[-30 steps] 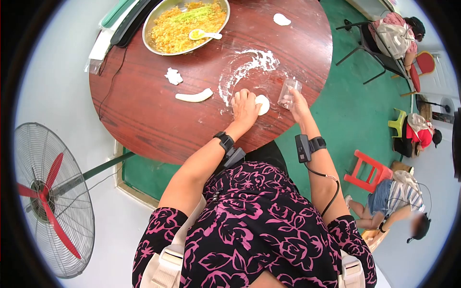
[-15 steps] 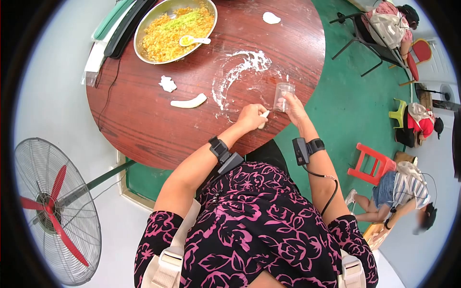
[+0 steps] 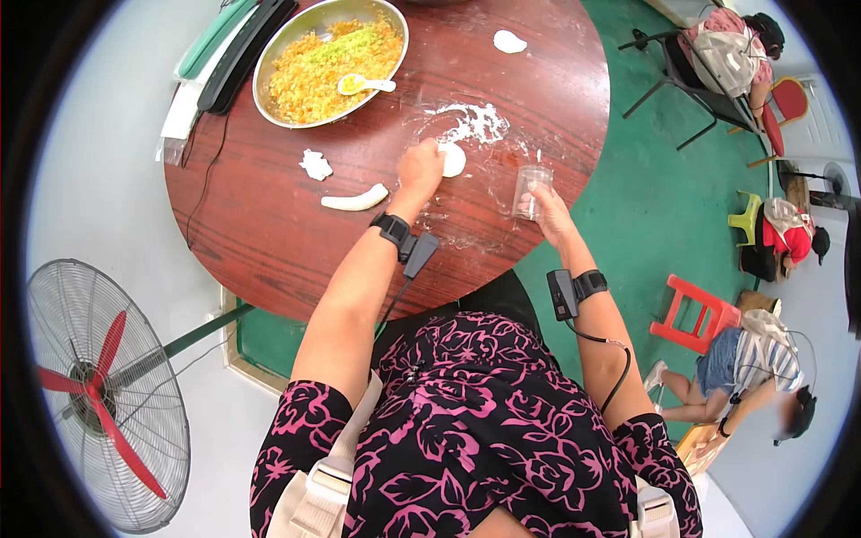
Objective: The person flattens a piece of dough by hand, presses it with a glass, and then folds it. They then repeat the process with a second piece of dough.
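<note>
A small round white dough disc (image 3: 453,160) lies at the edge of the scattered flour. My left hand (image 3: 421,172) has its fingers closed on the disc's left side. On the table's right side my right hand (image 3: 552,213) is wrapped round a clear cup (image 3: 526,190). To the left of my left hand rests a curved strip of dough (image 3: 355,198), with a ragged white lump (image 3: 315,164) beyond it. Another flat dough piece (image 3: 509,41) sits near the far edge.
A metal bowl (image 3: 258,88) of chopped yellow-orange filling, with a white spoon (image 3: 366,84) in it, stands at the far left of the table (image 3: 269,238). Loose flour (image 3: 480,123) marks the wood. A fan (image 3: 108,394) is at left; several people and a red stool (image 3: 693,312) are at right.
My left hand has moved away from my body and leftward, carrying the dough to the flour, where its round face now shows. My right hand stays almost in place with the cup.
</note>
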Action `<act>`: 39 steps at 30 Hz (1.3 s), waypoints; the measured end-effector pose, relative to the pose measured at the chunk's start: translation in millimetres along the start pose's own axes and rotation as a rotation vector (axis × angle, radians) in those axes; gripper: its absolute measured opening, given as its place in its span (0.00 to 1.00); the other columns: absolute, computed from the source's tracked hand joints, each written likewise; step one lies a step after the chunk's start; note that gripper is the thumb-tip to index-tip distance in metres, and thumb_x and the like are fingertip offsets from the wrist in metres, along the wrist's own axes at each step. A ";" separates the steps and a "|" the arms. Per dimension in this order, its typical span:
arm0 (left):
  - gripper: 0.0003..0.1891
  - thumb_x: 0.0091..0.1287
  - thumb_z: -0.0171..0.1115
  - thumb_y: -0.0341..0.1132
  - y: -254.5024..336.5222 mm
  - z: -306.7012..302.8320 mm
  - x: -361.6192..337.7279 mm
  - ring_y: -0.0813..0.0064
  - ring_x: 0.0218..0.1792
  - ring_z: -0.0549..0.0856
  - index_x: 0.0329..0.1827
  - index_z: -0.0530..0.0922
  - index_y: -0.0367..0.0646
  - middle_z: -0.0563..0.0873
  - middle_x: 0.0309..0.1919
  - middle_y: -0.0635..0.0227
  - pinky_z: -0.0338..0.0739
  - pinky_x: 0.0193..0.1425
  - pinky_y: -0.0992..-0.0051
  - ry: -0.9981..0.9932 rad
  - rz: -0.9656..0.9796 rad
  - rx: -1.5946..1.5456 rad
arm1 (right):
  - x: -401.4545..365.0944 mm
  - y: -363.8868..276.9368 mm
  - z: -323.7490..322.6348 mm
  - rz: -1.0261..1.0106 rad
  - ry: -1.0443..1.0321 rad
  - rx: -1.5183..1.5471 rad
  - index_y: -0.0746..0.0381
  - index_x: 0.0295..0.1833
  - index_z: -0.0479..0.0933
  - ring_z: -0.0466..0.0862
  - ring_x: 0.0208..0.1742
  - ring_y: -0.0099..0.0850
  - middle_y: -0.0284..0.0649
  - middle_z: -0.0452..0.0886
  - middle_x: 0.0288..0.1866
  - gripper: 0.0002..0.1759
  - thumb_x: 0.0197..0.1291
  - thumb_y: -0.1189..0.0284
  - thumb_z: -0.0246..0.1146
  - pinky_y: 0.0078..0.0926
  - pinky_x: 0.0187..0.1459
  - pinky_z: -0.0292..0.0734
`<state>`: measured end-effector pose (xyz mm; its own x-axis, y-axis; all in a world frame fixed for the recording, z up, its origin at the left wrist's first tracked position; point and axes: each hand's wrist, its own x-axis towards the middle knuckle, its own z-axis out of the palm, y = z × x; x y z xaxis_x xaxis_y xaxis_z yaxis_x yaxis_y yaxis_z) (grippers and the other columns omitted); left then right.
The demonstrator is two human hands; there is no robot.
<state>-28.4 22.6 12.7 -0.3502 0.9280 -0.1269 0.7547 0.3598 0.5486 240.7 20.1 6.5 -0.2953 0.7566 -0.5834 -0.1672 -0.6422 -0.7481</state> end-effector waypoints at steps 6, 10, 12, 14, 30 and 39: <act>0.16 0.63 0.57 0.45 -24.8 -9.3 -19.7 0.48 0.35 0.84 0.33 0.80 0.38 0.84 0.29 0.48 0.76 0.39 0.54 -0.007 -0.030 0.146 | -1.7 -1.2 1.3 0.002 0.000 -0.005 0.62 0.55 0.66 0.80 0.39 0.28 0.39 0.77 0.42 0.26 0.56 0.62 0.66 0.30 0.47 0.76; 0.17 0.64 0.56 0.45 -9.3 -8.1 -56.1 0.48 0.32 0.84 0.33 0.80 0.37 0.83 0.27 0.48 0.77 0.37 0.54 -0.145 0.046 0.207 | -2.8 -3.3 2.9 -0.003 -0.009 -0.026 0.62 0.55 0.66 0.80 0.39 0.28 0.39 0.78 0.42 0.26 0.56 0.62 0.65 0.30 0.48 0.76; 0.17 0.64 0.57 0.44 -2.7 -4.0 -61.0 0.50 0.31 0.85 0.32 0.80 0.37 0.84 0.27 0.48 0.78 0.37 0.55 -0.152 0.101 0.188 | -3.4 -2.9 3.1 -0.004 -0.006 -0.028 0.62 0.55 0.66 0.80 0.39 0.27 0.38 0.77 0.42 0.26 0.56 0.62 0.64 0.30 0.48 0.75; 0.15 0.64 0.57 0.43 1.3 -3.4 -59.3 0.51 0.30 0.85 0.30 0.80 0.37 0.84 0.26 0.49 0.78 0.36 0.56 -0.139 0.162 0.162 | -3.7 -2.7 2.9 -0.005 -0.003 -0.032 0.62 0.55 0.66 0.80 0.39 0.27 0.38 0.77 0.42 0.25 0.57 0.62 0.64 0.30 0.48 0.75; 0.05 0.60 0.61 0.32 18.6 -34.9 -50.6 0.55 0.29 0.82 0.31 0.74 0.40 0.80 0.26 0.56 0.74 0.32 0.60 0.071 0.529 -0.198 | -3.6 -0.7 2.0 -0.020 0.000 -0.029 0.63 0.58 0.65 0.80 0.40 0.27 0.39 0.77 0.43 0.27 0.58 0.61 0.64 0.30 0.47 0.76; 0.08 0.61 0.62 0.29 -31.9 -5.2 -60.5 0.72 0.28 0.83 0.42 0.79 0.38 0.85 0.28 0.62 0.76 0.31 0.72 -0.041 -0.020 -0.665 | -6.3 -3.7 4.7 -0.007 0.002 -0.007 0.63 0.58 0.65 0.80 0.39 0.28 0.39 0.77 0.42 0.30 0.55 0.60 0.67 0.30 0.46 0.76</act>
<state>-34.2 -45.6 7.2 -0.3295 0.9293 -0.1668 0.2405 0.2535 0.9370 238.7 17.2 14.4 -0.2920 0.7615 -0.5787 -0.1630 -0.6358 -0.7544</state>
